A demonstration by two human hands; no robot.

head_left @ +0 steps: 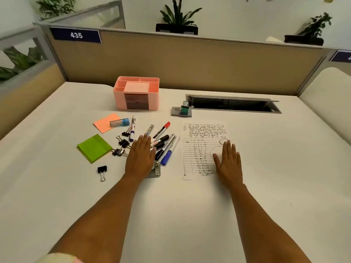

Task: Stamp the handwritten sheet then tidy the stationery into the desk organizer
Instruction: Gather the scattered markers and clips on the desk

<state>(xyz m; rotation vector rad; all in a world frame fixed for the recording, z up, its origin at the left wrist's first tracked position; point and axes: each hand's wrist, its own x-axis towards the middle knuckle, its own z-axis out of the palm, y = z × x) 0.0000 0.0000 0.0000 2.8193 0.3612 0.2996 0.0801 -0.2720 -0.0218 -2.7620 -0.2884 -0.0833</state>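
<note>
While both hands lie flat, fingers straight, holding nothing:
Left hand: over markers.
Right hand: on sheet.
Stamp: untouched, I judge.
Organizer: unfilled.

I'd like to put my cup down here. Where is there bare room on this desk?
Bare desk lies right of the handwritten sheet, and along the near edge around both forearms. It is crowded between the pink organizer and the left hand, where markers, clips and sticky notes lie.

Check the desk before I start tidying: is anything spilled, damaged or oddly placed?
Nothing is spilled or damaged. The markers lie in a loose, crisscrossed heap, with binder clips scattered beside them. The left hand lies flat, partly covering a metal tool.
</note>
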